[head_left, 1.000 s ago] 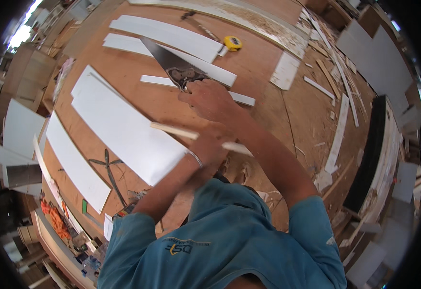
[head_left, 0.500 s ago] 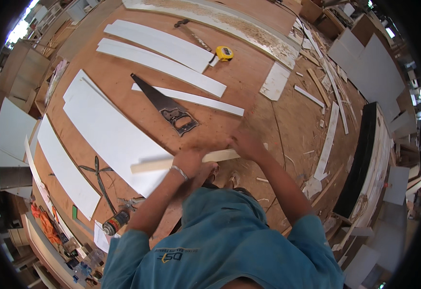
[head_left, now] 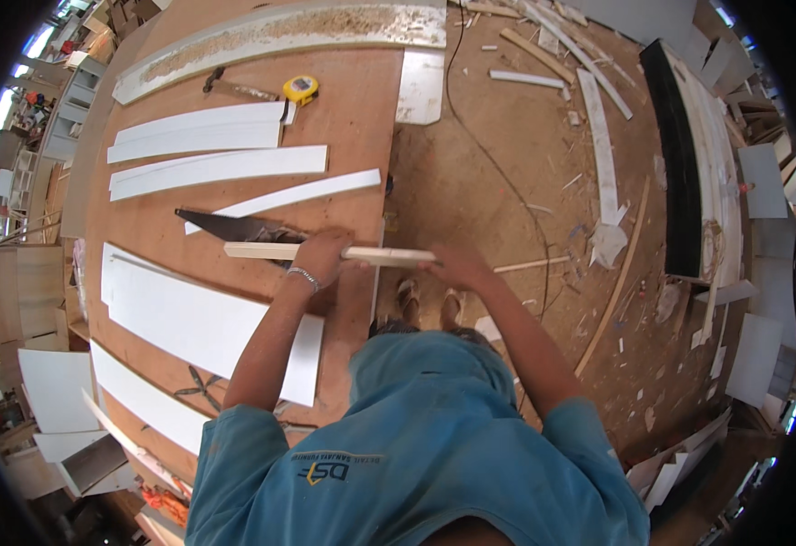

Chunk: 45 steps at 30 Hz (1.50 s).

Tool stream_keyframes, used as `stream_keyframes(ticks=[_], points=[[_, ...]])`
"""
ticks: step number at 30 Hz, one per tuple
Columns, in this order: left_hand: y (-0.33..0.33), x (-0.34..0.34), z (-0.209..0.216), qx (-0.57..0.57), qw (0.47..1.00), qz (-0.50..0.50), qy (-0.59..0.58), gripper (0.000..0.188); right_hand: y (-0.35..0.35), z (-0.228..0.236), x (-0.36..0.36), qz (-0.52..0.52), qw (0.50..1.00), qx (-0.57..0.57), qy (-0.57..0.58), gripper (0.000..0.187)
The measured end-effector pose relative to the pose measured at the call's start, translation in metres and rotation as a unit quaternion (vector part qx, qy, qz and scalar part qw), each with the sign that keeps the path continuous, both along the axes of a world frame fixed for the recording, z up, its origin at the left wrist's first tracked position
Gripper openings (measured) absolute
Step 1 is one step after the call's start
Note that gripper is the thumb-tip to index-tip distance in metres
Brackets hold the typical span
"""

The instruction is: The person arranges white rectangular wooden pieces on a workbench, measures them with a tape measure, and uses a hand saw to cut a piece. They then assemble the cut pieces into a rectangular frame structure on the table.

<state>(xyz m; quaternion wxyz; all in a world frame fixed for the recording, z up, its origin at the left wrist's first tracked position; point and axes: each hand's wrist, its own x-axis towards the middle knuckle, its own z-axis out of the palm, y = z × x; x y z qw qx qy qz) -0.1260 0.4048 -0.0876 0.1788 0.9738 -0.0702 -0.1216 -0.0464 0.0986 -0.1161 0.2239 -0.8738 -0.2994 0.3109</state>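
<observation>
A brown floor (head_left: 443,182), littered with offcuts, is seen along the right side. The left side is taken up by a reddish-brown workbench (head_left: 352,118). Along its far edge a long white board (head_left: 280,32) is laid, its face strewn with sawdust. On the floor at the right, a long black-faced piece (head_left: 675,164) is set. A teal shirt (head_left: 416,437) is worn by the person, whose feet are planted just beside the bench edge.

On the near half of the bench a wide white panel (head_left: 189,309) is crossed by the left forearm; nearer still, a narrower white panel (head_left: 143,387) is laid. Farther off, two groups of white strips (head_left: 198,127) are placed one beyond the other, and a slimmer white strip (head_left: 316,189) is laid alone at a slant. Its near end is overlapped by a handsaw (head_left: 225,226), whose handle is partly hidden behind a pale wooden strip (head_left: 257,250).

That wooden strip is held crosswise before the body, its right part reaching past the bench edge over the floor. Its middle is gripped by the left hand (head_left: 325,253). The right hand (head_left: 462,268) is brought to its right end, but is blurred; whether it is closed cannot be told.

Near the sawdust-strewn board a hammer (head_left: 243,89) is laid, with a yellow tape measure (head_left: 301,88) beside it. A bracelet (head_left: 305,278) is worn on the left wrist.
</observation>
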Motion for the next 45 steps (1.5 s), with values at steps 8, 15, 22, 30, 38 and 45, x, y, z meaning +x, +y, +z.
stream_keyframes(ticks=[8, 15, 22, 30, 38, 45], points=[[-0.019, -0.037, -0.022, 0.011, 0.992, 0.066, -0.104, 0.052, 0.013, 0.009, 0.005, 0.019, 0.991, -0.057, -0.117, 0.059], [-0.029, -0.061, -0.018, 0.023, 0.991, 0.12, -0.047, 0.05, 0.013, 0.007, -0.012, 0.043, 0.987, -0.065, -0.142, 0.062], [-0.032, -0.054, -0.018, -0.008, 0.99, 0.114, -0.077, 0.048, 0.009, 0.01, 0.007, 0.074, 0.988, -0.121, -0.066, 0.068], [-0.013, -0.052, -0.026, -0.022, 0.987, 0.112, -0.114, 0.034, 0.038, -0.008, -0.03, 0.039, 0.991, -0.121, 0.041, 0.074], [-0.026, -0.049, -0.049, -0.093, 0.978, 0.15, -0.11, 0.027, 0.016, -0.02, -0.052, -0.005, 0.996, -0.081, 0.029, 0.065], [-0.028, -0.041, -0.049, 0.018, 0.973, 0.159, -0.168, 0.048, 0.034, 0.014, -0.025, -0.033, 0.99, 0.005, -0.138, 0.055]])
